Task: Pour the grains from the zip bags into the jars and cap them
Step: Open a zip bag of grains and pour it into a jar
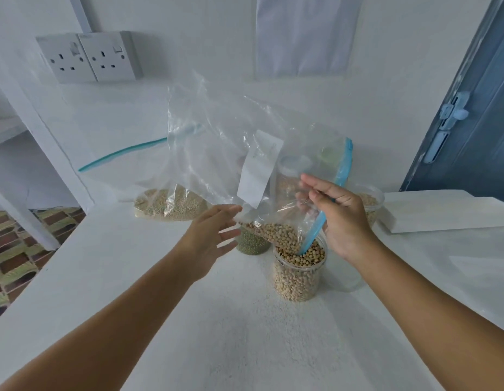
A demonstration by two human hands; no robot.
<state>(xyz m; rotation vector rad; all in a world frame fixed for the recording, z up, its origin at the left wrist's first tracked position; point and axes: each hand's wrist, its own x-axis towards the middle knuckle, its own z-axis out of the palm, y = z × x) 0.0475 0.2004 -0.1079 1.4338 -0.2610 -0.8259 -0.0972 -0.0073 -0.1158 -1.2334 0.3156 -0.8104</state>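
Clear plastic fills the middle of the view: a zip bag [228, 142] is tipped up over an open jar [299, 273] on the white table [189, 320], its blue zip strip dipping into the jar's mouth among the pale beans [301, 256] already heaped to the rim. More beans sit bunched in the bag's low corner, just above the jar. The right hand [339, 218] pinches the bag's zip edge between thumb and fingers, beside the jar's rim. The left hand [210, 235] is spread wide, fingers loose, with its fingertips at the bag's underside near a white label; whether it actually touches the plastic I cannot tell. Behind the bean jar stands a jar of green grains [252, 242], partly hidden by the left hand. Another bag of small pale grains [169, 206] lies flat on the table further back on the left. Two more jars [370, 203] show behind the right hand, one seen only through the plastic. A double wall socket [88, 57] sits upper left.
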